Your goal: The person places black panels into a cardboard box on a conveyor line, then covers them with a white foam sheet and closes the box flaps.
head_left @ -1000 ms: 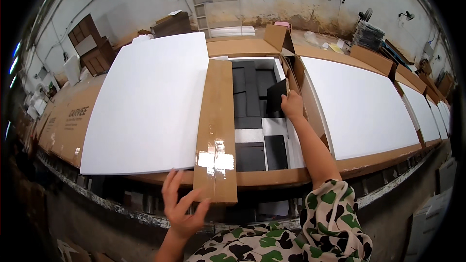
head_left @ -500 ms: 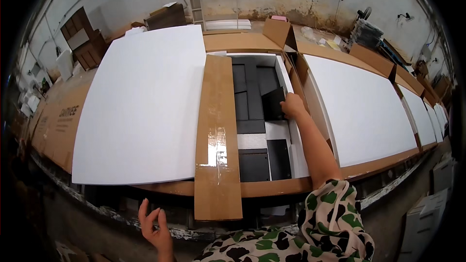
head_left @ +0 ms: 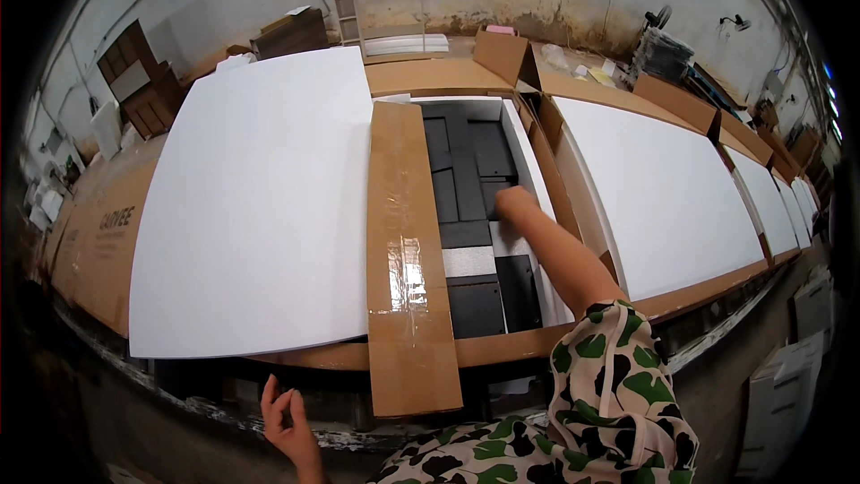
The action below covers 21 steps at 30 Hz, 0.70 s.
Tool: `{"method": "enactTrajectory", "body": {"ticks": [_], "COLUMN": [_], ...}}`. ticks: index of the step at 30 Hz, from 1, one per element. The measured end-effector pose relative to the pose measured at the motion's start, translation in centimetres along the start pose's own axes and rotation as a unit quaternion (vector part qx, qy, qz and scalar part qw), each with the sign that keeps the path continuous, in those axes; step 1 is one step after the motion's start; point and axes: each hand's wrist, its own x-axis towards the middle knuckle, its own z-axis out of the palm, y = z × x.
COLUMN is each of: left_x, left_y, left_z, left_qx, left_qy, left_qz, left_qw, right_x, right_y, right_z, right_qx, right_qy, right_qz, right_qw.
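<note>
Open cardboard box (head_left: 421, 81) on bench holds dark flat panels (head_left: 466, 161), about six visible, plus one grey piece (head_left: 468, 261). Right hand (head_left: 513, 203) reaches inside onto panels, finger state hidden. Left hand (head_left: 288, 421) low near bench edge, fingers loosely spread, empty. Two white sheets (head_left: 260, 206) flank box
</note>
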Motion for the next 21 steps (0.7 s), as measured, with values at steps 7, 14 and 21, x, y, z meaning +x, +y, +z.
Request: {"method": "enactTrajectory", "body": {"ticks": [7, 14, 21], "left_x": [0.2, 0.0, 0.2], "left_y": [-0.2, 0.1, 0.0], "left_z": [0.4, 0.6, 2.3], "left_qx": [-0.073, -0.075, -0.142], "left_qy": [0.006, -0.005, -0.040], "left_qz": [-0.018, -0.037, -0.035], "left_qw": [0.997, 0.996, 0.988], "right_x": [-0.9, -10.4, -18.6], "right_y": [2.1, 4.0, 3.5], "right_z": [-1.4, -3.7, 0.7], "right_qx": [0.035, 0.040, -0.060], "right_qy": [0.017, 0.065, 0.025], "right_qz": [-0.124, -0.133, -0.127], "right_qw": [0.992, 0.988, 0.990]}}
